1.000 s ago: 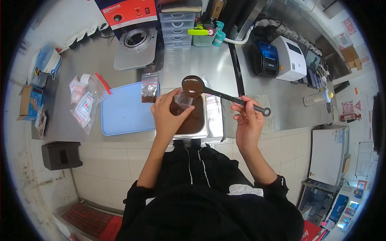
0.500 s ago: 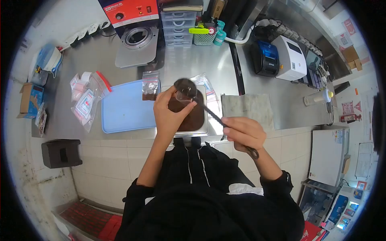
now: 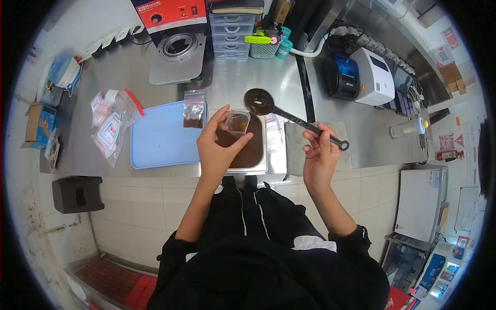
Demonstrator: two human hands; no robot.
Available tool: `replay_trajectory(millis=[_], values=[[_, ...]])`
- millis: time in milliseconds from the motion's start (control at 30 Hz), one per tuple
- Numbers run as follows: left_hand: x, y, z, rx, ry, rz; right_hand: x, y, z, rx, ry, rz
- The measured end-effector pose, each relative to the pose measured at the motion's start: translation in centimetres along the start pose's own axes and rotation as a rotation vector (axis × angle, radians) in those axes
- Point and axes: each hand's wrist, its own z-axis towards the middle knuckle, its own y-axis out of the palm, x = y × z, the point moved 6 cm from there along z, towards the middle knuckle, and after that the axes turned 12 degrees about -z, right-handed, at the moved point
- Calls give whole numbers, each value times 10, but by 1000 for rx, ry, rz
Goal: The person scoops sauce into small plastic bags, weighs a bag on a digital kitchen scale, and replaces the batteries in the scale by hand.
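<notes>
Pale tiled floor [image 3: 137,201], steel counter [image 3: 232,80], white left wall [image 3: 39,201] (stained low down), white cabinet [image 3: 421,201] at right.

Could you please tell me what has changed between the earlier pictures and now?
The right hand tipped the spoon over the clear container, then swung it back right, bowl up. Its brown load looks largely gone, and brown now shows in the container. Nothing was taken hold of or let go. The left hand still holds the container over the pan; the tray and zip bag stayed put.
</notes>
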Motion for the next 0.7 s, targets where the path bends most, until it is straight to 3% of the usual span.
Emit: replay_trajectory(millis=[67,200,267,333,367,433,500,533,567,600,633,667,700], values=[[-5,-4,-2,27,-27,-20,24,-11,-1,135,239,194],[-7,-13,-8,39,-66,-51,78,-31,-21,110,320,129],[3,-18,-12,115,-74,-110,105,-18,-40,-129,586,-199],[7,-21,-22,160,-101,-249,79,-6,-53,-147,675,-229],[11,-24,-28,154,-180,-273,75,-17,-51,-160,476,-290],[31,-27,-37,166,-125,-469,-8,21,-43,-61,-197,-995],[55,-39,-44,100,-142,-290,-21,52,-43,-250,-479,-1108],[64,-45,-52,126,-100,-256,-16,73,-48,-371,-491,-1046],[70,-44,-61,151,-66,-232,-8,83,-54,-513,-300,-840],[70,-45,-73,176,-165,-284,3,95,-63,-628,-97,-648],[73,-52,-83,246,-141,-264,1,115,-70,-681,-340,-575],[77,-60,-95,308,-109,-242,9,125,-80,-742,-339,-538],[84,-72,-108,362,-105,-214,23,128,-88,-743,-155,-358]])
